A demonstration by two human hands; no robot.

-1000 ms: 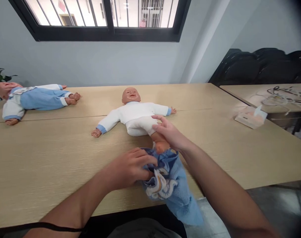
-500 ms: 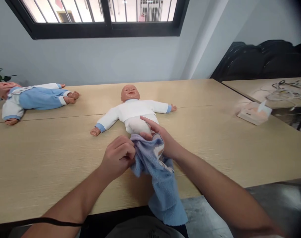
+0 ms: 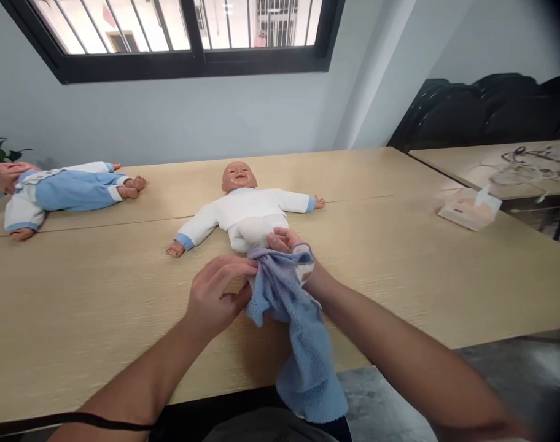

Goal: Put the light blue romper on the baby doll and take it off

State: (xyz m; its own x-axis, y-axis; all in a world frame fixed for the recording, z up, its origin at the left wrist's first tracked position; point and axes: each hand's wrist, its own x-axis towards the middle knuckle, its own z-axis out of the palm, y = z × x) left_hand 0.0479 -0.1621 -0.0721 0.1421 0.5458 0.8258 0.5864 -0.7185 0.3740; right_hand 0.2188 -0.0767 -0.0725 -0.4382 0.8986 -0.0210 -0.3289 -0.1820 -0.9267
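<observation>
A baby doll (image 3: 252, 205) in a white top with blue cuffs lies on its back, arms spread, head toward the window. Blue fuzzy cloth (image 3: 303, 334), seemingly a garment, covers the doll's lower end and hangs over the table's front edge. My left hand (image 3: 222, 294) pinches the cloth's upper left edge. On the other side, my right hand (image 3: 293, 248) is partly inside the cloth's opening, its fingers curled beside the doll's lower body. The doll's legs are hidden.
Another doll (image 3: 72, 187) in blue trousers lies at the back left of the table (image 3: 100, 294). A tissue box (image 3: 471, 209) stands to the right. Cables (image 3: 533, 166) lie on a farther table, with black chairs (image 3: 487, 113) behind.
My right hand's fingers have drawn back from the doll's belly and curled in. The cloth's upper edge has shifted slightly right. The whole view has tilted a little.
</observation>
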